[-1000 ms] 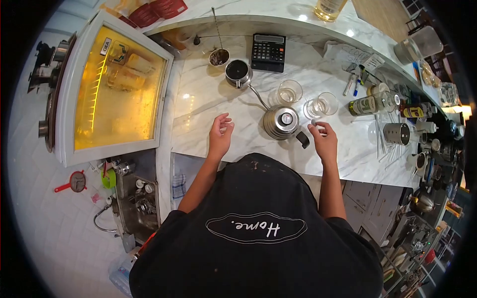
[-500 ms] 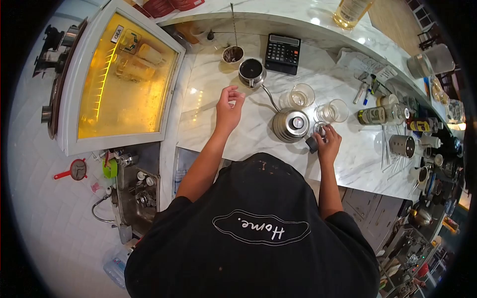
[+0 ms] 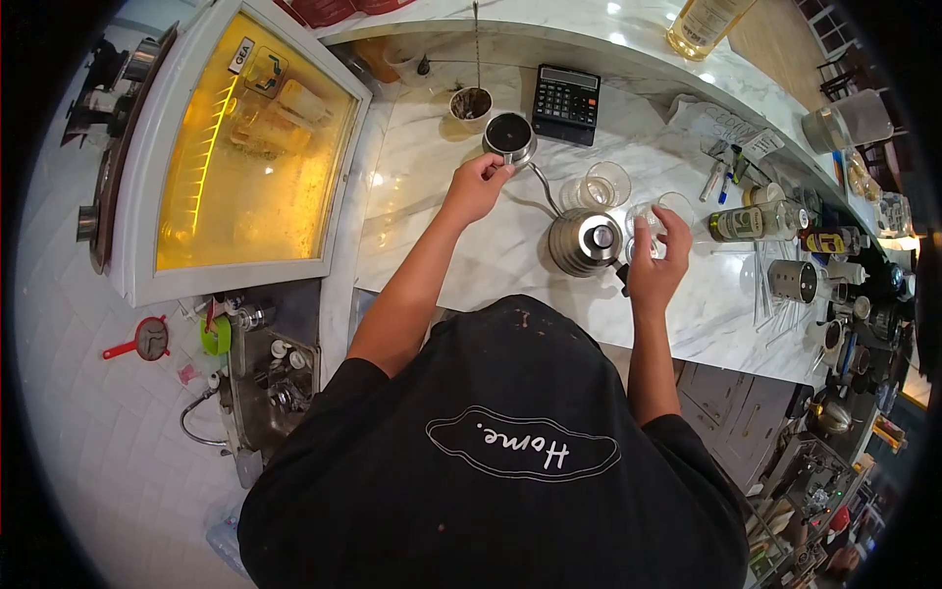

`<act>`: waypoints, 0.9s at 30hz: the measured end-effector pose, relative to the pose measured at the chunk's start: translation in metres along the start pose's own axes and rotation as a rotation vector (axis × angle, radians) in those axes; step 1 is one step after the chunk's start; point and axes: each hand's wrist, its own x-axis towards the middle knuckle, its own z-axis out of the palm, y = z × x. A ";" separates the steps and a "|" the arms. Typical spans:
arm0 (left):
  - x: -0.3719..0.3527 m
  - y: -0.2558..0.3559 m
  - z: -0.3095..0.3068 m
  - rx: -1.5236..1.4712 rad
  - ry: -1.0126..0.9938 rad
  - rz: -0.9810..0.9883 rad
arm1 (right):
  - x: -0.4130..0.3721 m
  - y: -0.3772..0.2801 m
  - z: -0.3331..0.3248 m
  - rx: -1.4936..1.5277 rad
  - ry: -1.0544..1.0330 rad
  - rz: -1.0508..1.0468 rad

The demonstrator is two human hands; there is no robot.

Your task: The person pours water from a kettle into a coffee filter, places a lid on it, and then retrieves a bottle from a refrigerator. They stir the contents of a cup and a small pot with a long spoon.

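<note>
My left hand pinches the handle of a metal cup with dark contents, which rests on the marble counter. Just behind that cup is a white tub of dark stuff with a long spoon standing in it. A steel gooseneck kettle sits between my hands, its spout toward the cup. My right hand is to the right of the kettle's handle, thumb and fingers apart. Beyond its fingertips stands a clear glass, partly hidden, and another glass is behind the kettle.
A calculator lies at the back of the counter. Pens, bottles and a metal canister crowd the right side. On the left are a yellow-lit glass-fronted cabinet and a sink. A tall bottle stands on the raised ledge.
My left hand has moved forward and right and closed on the cup's handle. My right hand has left the spot by the kettle's handle, its fingers now raised and spread toward the glasses.
</note>
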 end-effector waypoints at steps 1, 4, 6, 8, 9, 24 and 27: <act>0.000 -0.002 -0.002 -0.009 -0.007 0.009 | 0.000 -0.005 0.006 0.001 -0.017 -0.059; -0.003 -0.005 -0.011 -0.002 -0.006 0.020 | -0.011 -0.027 0.029 0.029 -0.062 -0.083; -0.001 -0.005 -0.019 0.021 -0.010 0.023 | -0.022 -0.038 0.047 0.098 -0.125 -0.080; 0.002 -0.010 -0.026 0.050 -0.031 0.021 | -0.033 -0.064 0.064 0.223 -0.248 0.087; 0.004 -0.011 -0.029 0.047 -0.030 0.033 | -0.037 -0.070 0.073 0.184 -0.317 0.086; 0.020 -0.019 -0.070 0.087 -0.138 0.141 | -0.046 -0.005 0.238 0.001 -0.352 0.260; 0.028 -0.022 -0.078 0.093 -0.238 0.131 | -0.033 -0.009 0.253 0.037 -0.267 0.311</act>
